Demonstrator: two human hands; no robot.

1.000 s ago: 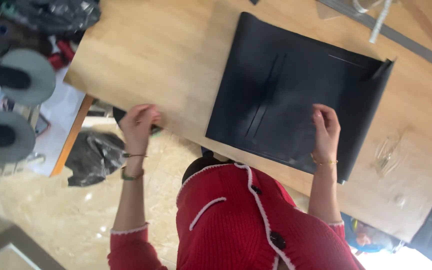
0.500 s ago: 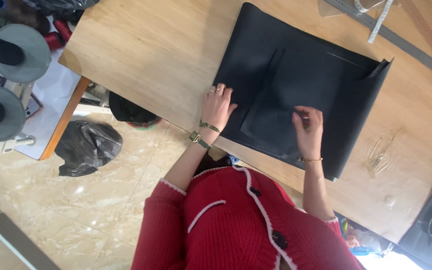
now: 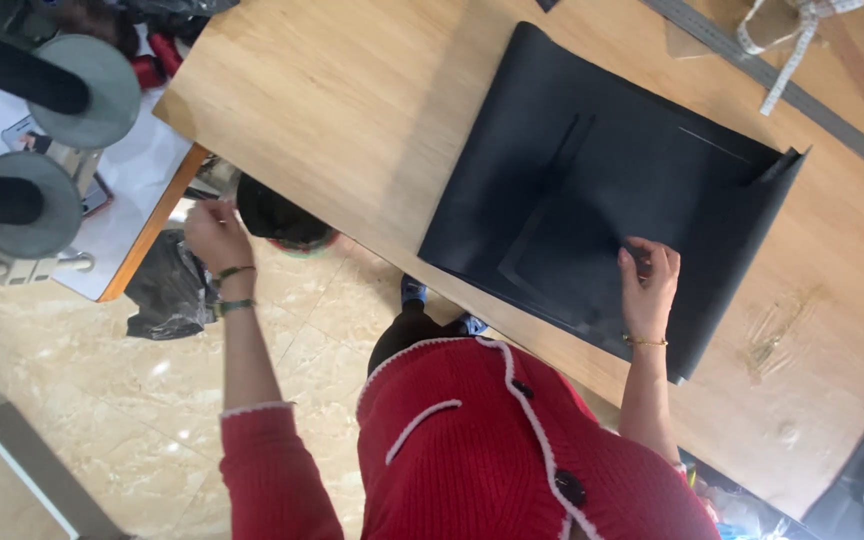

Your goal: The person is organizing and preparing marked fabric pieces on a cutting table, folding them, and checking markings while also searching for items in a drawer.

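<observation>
A large black sheet (image 3: 552, 170) lies flat on the wooden table (image 3: 352, 110), its right end curled up. A smaller black cut piece (image 3: 562, 260) rests on top of it. My right hand (image 3: 649, 282) presses down on the sheet and pinches the upper right corner of that cut piece. My left hand (image 3: 210, 235) hangs off the table's left edge, above the floor, with fingers curled. It is close to a dark round bin (image 3: 277, 215) under the table. Whether it holds anything is not clear.
A long metal ruler (image 3: 782, 90) and a white tape measure (image 3: 792, 50) lie at the table's far right. Two grey round spool discs (image 3: 82, 90) stand at the left. A black plastic bag (image 3: 167, 290) sits on the tiled floor.
My left hand has left the sheet and swung left, off the table's edge toward the bin. My right hand stayed on the sheet at the cut piece's corner.
</observation>
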